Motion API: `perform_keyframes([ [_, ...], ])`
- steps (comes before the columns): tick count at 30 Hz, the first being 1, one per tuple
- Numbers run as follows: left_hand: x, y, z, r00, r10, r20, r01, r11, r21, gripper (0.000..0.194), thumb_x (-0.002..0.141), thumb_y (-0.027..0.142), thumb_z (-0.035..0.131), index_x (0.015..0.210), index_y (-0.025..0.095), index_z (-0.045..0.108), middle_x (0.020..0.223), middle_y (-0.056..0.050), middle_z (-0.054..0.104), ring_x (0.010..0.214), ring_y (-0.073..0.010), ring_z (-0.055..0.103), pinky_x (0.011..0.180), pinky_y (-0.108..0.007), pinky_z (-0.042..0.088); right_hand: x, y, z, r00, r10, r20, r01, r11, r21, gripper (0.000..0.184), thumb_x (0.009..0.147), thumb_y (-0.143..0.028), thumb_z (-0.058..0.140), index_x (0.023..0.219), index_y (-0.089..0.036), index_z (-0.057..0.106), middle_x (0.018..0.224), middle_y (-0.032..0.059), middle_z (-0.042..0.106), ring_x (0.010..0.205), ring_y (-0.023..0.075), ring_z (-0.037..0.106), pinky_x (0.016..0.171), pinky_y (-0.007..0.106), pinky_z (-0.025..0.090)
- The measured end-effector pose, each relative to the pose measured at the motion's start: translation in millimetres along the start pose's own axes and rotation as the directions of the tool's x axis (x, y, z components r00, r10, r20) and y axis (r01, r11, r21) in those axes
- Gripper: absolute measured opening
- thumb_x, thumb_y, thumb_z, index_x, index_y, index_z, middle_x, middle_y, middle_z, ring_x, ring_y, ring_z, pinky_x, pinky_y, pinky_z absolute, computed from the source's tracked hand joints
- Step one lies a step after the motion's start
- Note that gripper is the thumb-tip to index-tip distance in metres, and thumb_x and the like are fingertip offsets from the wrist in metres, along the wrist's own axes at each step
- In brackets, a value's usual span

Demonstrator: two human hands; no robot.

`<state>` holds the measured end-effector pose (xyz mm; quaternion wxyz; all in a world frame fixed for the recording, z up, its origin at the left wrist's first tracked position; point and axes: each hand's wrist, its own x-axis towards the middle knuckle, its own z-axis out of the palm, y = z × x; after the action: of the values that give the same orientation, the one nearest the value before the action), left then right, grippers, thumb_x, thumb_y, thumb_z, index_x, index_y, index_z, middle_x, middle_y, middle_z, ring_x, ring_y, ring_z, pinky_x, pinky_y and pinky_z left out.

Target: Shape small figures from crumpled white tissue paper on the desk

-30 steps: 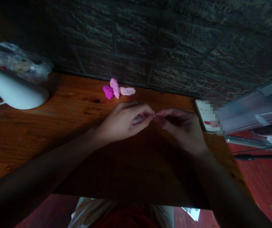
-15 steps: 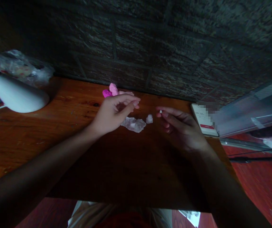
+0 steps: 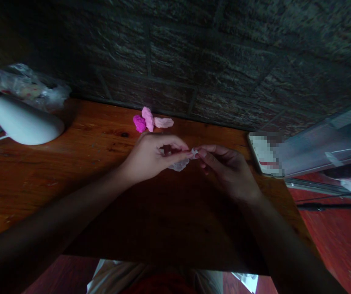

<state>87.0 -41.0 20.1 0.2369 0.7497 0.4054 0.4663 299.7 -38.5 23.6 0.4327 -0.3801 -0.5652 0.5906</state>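
My left hand and my right hand meet over the table, thumbs and forefingers pinched together. Between their tips is a small, ragged piece of white clay. My left fingers cover its left side, and my right thumb and forefinger press on its right. Partly hidden under my left hand, a flattened whitish clay lump lies on the wood. Behind my hands rest a magenta clay lump, a pink clay lump and a pale pink clay lump.
On the left of the wooden table are a white rounded object and a crumpled clear plastic bag. A phone lies at the right edge. A dark brick wall closes off the back.
My hands were apart, each pinching a tiny white bit; now their fingertips have come together at the small white clay piece. My left hand moved nearer, uncovering the pink lumps.
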Motion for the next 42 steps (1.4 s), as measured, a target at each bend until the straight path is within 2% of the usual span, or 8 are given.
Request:
perform_keyframes([
  [4, -3.2, 3.2, 5.1, 1.0, -0.017, -0.005, 0.017, 0.998, -0.056, 0.022, 0.088, 0.036, 0.08, 0.102, 0.019, 0.084, 0.095, -0.007, 0.085, 0.076, -0.0179, 0.078, 0.067, -0.024, 0.062, -0.5, 0.5, 0.8, 0.998, 0.01, -0.055, -0.011, 1.0, -0.008, 0.027, 0.075, -0.045, 0.09, 0.094, -0.025, 0.084, 0.075, 0.0003, 0.074, 0.064, 0.0118, 0.06, 0.056, 0.025, 0.05],
  [13, -5.0, 0.6, 9.7, 0.997, -0.063, -0.048, 0.054, 0.986, -0.159, 0.018, 0.089, 0.033, 0.08, 0.098, 0.018, 0.084, 0.096, -0.007, 0.085, 0.082, -0.0199, 0.081, 0.074, -0.026, 0.066, -3.5, 1.2, 6.7, 0.998, 0.036, -0.052, -0.03, 0.994, 0.104, 0.019, 0.075, -0.038, 0.091, 0.088, -0.026, 0.085, 0.07, -0.0012, 0.073, 0.06, 0.0101, 0.058, 0.052, 0.023, 0.045],
  [19, -5.7, 2.0, 10.7, 0.99, -0.137, -0.042, 0.122, 0.958, -0.26, 0.021, 0.092, 0.035, 0.076, 0.101, 0.017, 0.081, 0.097, -0.008, 0.084, 0.086, -0.0208, 0.081, 0.08, -0.031, 0.067, -4.3, -3.3, 8.2, 0.996, 0.056, -0.071, -0.045, 0.989, 0.141, 0.022, 0.072, -0.039, 0.091, 0.089, -0.027, 0.084, 0.081, 0.0005, 0.078, 0.061, 0.0108, 0.057, 0.052, 0.024, 0.046],
  [25, -5.4, 3.0, 9.9, 0.994, -0.105, -0.039, 0.095, 0.975, -0.202, 0.018, 0.09, 0.035, 0.078, 0.095, 0.018, 0.082, 0.092, -0.006, 0.084, 0.082, -0.0197, 0.08, 0.074, -0.028, 0.065, -4.1, -1.7, 7.1, 0.998, 0.061, -0.034, -0.057, 0.992, 0.11, 0.023, 0.075, -0.043, 0.09, 0.089, -0.025, 0.084, 0.069, -0.0005, 0.072, 0.06, 0.0113, 0.057, 0.051, 0.023, 0.045],
  [29, -5.5, 2.7, 10.4, 0.996, -0.082, -0.047, 0.072, 0.978, -0.197, 0.017, 0.09, 0.034, 0.079, 0.092, 0.018, 0.082, 0.089, -0.005, 0.083, 0.078, -0.0185, 0.079, 0.072, -0.027, 0.065, -4.5, -1.0, 7.5, 0.998, 0.066, -0.019, -0.062, 0.989, 0.131, 0.02, 0.076, -0.041, 0.089, 0.087, -0.024, 0.084, 0.077, 0.0006, 0.076, 0.06, 0.0101, 0.057, 0.051, 0.022, 0.045],
  [35, -6.2, 1.9, 10.1, 0.993, -0.101, -0.06, 0.092, 0.986, -0.142, 0.023, 0.09, 0.041, 0.077, 0.097, 0.02, 0.082, 0.092, -0.006, 0.084, 0.081, -0.0198, 0.079, 0.074, -0.03, 0.066, -5.5, -0.1, 8.4, 0.996, 0.088, 0.002, -0.087, 0.985, 0.148, 0.019, 0.08, -0.039, 0.087, 0.09, -0.024, 0.083, 0.085, 0.002, 0.078, 0.062, 0.01, 0.057, 0.051, 0.022, 0.045],
  [42, -4.0, 3.3, 7.0, 0.998, -0.052, -0.018, 0.048, 0.983, -0.176, 0.018, 0.092, 0.035, 0.077, 0.093, 0.018, 0.081, 0.087, -0.006, 0.083, 0.077, -0.0176, 0.078, 0.069, -0.025, 0.064, -5.4, -0.4, 9.7, 0.991, 0.126, 0.052, -0.134, 0.966, 0.221, 0.017, 0.079, -0.037, 0.088, 0.088, -0.024, 0.083, 0.083, 0.0009, 0.077, 0.061, 0.0084, 0.056, 0.052, 0.021, 0.043],
])
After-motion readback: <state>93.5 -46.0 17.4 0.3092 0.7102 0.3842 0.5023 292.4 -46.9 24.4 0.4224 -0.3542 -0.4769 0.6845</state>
